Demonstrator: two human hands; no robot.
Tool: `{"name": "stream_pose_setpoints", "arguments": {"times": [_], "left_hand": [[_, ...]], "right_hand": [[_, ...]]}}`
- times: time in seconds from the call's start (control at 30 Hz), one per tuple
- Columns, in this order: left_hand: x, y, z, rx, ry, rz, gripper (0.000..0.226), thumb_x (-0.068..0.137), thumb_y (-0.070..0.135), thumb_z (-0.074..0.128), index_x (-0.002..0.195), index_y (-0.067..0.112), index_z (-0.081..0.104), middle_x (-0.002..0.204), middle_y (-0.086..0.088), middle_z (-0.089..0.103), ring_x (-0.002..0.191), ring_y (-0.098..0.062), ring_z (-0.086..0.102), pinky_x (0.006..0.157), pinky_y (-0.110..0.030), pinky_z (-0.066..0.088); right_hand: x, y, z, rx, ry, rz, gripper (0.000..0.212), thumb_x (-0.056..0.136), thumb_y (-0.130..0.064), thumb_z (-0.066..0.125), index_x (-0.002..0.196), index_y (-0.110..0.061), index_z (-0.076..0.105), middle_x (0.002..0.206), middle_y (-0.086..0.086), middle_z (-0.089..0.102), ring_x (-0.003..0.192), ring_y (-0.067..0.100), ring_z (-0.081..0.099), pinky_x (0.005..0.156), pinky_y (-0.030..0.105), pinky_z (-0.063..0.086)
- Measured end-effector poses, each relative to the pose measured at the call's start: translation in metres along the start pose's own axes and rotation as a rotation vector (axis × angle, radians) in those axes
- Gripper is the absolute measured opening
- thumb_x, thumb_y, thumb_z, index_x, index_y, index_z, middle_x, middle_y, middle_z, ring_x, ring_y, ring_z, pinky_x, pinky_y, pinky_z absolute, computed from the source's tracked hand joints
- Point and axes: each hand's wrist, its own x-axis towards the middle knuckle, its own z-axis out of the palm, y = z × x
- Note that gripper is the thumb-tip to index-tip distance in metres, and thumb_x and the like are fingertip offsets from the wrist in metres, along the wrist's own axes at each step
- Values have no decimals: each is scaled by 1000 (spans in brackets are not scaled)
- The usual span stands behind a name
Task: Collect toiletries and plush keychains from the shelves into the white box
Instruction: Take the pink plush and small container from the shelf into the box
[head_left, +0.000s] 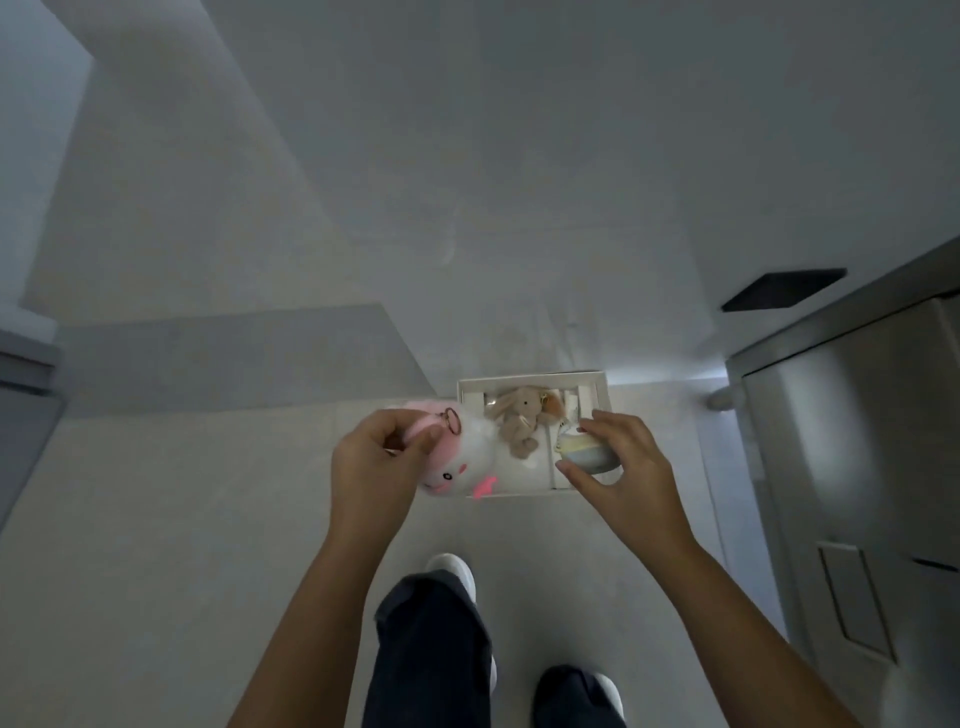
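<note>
The white box lies on the pale tiled floor below me, with a beige plush bunny keychain lying inside it. My left hand grips a pink and white plush keychain with a metal ring, held over the box's left edge. My right hand holds a small round item, yellow and pale blue, over the box's right compartment. The box's front rim is partly hidden by both hands.
My legs in dark trousers and white shoes stand just before the box. A grey cabinet or door rises at the right, a grey ledge at the left. A white wall runs behind the box.
</note>
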Motion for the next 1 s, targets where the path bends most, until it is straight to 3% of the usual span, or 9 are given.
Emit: {"name": "stream_pose_setpoints", "arguments": {"times": [0.37,0.53,0.67,0.9,1.0], "left_hand": [[81,-149,74,46,-21,5,23,79,12,68,71,32,61,75,9,64,65,-8,56,54,-11,44],[93,-199,90,0,34,2,19,78,12,68,72,30,64,77,7,66,71,-14,60,59,-23,48],[90,-238,98,-39,80,12,9,78,12,69,78,20,68,79,-1,68,73,-24,61,64,-34,52],[74,-273,92,-44,124,57,8,78,10,69,78,18,68,76,-1,66,70,-23,58,62,-31,49],[70,-283,90,-33,138,73,16,77,10,69,72,24,66,71,4,64,61,-8,55,56,-19,46]], "right_hand": [[49,173,139,-78,-179,-6,41,69,-21,78,106,-13,61,109,-2,50,101,15,52,85,23,41],[64,224,177,-127,-285,-88,44,68,-26,79,106,-14,60,105,-5,50,96,10,50,77,7,35],[76,257,203,-164,-364,-158,47,68,-29,78,108,-16,60,108,-2,52,96,9,49,77,6,36],[92,279,243,-245,-472,-241,48,69,-33,77,109,-14,59,112,2,52,101,12,48,81,18,37],[100,286,256,-308,-515,-261,48,71,-34,75,111,-14,58,114,3,53,103,14,48,78,17,36]]}}
